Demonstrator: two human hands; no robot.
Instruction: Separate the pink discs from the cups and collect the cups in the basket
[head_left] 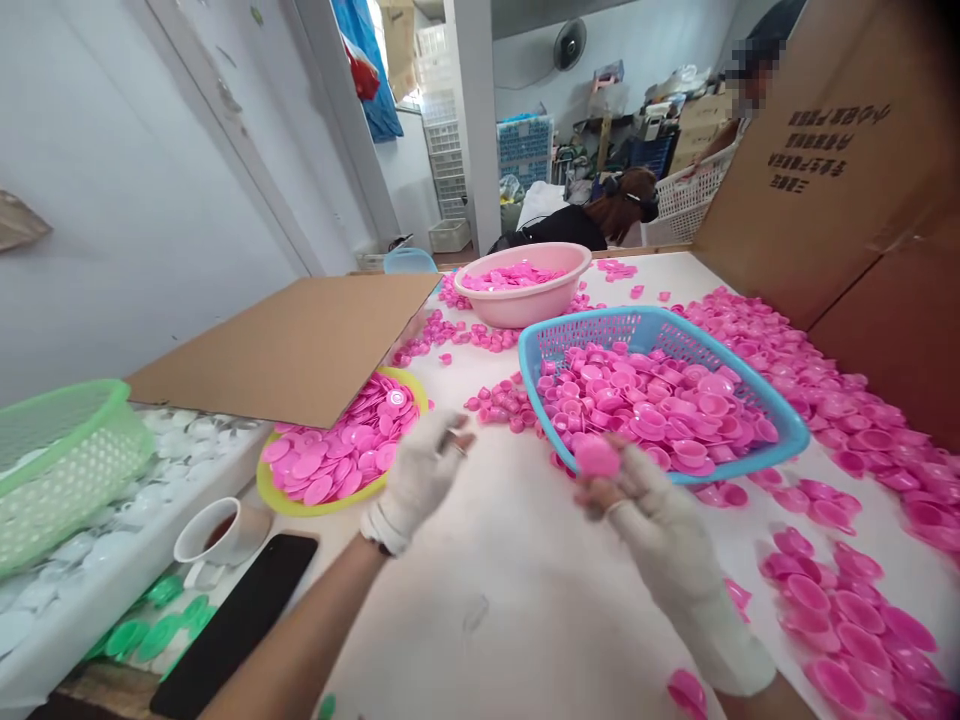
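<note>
My right hand [660,520], in a white glove with bare fingertips, pinches a round pink plastic piece [598,456]. It is at the near edge of a blue basket [536,390] heaped with small pink cup-shaped pieces [622,390]. My left hand [427,465], gloved the same way, is above the table beside a yellow basin [300,507]. Its fingers are bent with a gap between thumb and fingertips, and I see nothing in them. Flat pink discs [337,460] fill the yellow basin. Small pink pieces [502,403] lie between the hands and beyond.
A pink basin [525,300] stands at the back. Cardboard [292,340] covers part of the yellow basin. A mug [225,535] and black phone [240,620] lie left, near a green basket [75,500]. Loose pink cups [847,620] spread right. Two people [585,220] are behind.
</note>
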